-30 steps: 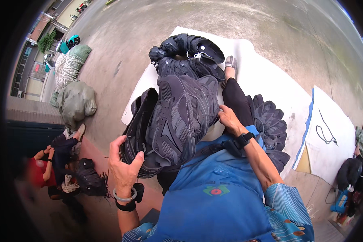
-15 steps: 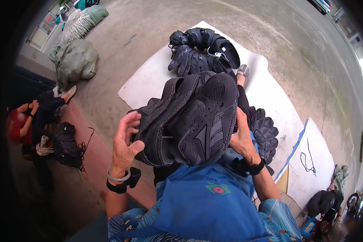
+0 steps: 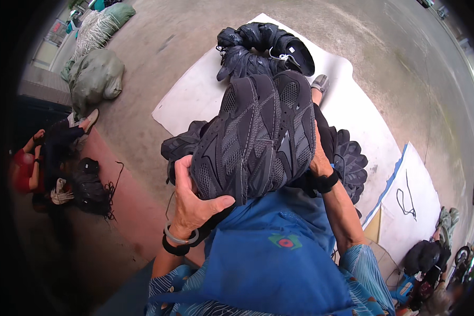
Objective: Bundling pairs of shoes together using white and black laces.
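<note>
Probably squaring up bundle of dark shoe uppers [image 3: 258,137], mid-view, at 12 o'clock from blue apron [image 3: 274,263]. Grasping its 7–8 o'clock edge with left hand [image 3: 194,207], with thumb out toward 3 o'clock. Flanking 3 o'clock side with right hand [image 3: 319,158]; can't tell closure of its mostly hidden fingers. Likely needs even two-sided pressure next.

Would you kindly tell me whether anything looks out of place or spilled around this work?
One minor thing: a thin black cord lies loosely looped on the white sheet at right, apart from the black shoe uppers. It looks stray. I see nothing spilled.
</note>
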Tool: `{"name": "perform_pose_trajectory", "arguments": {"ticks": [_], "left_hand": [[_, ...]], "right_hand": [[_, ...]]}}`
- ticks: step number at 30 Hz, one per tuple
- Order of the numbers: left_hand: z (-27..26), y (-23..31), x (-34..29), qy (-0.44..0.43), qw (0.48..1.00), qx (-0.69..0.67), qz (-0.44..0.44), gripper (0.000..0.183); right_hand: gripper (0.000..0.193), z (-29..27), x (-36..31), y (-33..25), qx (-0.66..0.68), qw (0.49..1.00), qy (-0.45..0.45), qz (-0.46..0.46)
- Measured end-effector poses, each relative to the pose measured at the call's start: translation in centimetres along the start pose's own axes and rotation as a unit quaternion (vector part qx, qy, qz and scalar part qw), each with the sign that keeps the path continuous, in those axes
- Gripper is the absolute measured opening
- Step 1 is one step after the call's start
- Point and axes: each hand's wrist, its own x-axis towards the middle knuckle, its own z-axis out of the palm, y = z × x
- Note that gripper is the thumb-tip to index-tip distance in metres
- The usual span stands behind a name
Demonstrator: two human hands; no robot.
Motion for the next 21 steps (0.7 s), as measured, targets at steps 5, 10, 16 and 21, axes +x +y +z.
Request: {"name": "perform_pose_trajectory", "arguments": {"ticks": [5,10,16,21], "left_hand": [[2.1,0.6,-0.5,-0.018,0.998,-0.058,0.011,0.083],[1.9,0.1,-1.5,-0.020,0.993,-0.115,-0.026,0.084],[1.8,0.8,-2.4,-0.048,0.994,-0.091,0.035,0.078],[1.6,4.0,0.3,-0.037,0.986,-0.157,0.043,0.061]], "right_hand": [[0.056,-2.4,-2.6,-0.3,-0.070,0.992,-0.023,-0.102],[0.049,-4.6,-5.2,-4.5,0.146,0.985,0.086,0.043],[0.039,-2.2,-3.2,-8.5,0.136,0.985,0.034,-0.105],[0.033,-1.8,3.4,-9.2,-0.024,0.995,0.033,-0.094]]}}
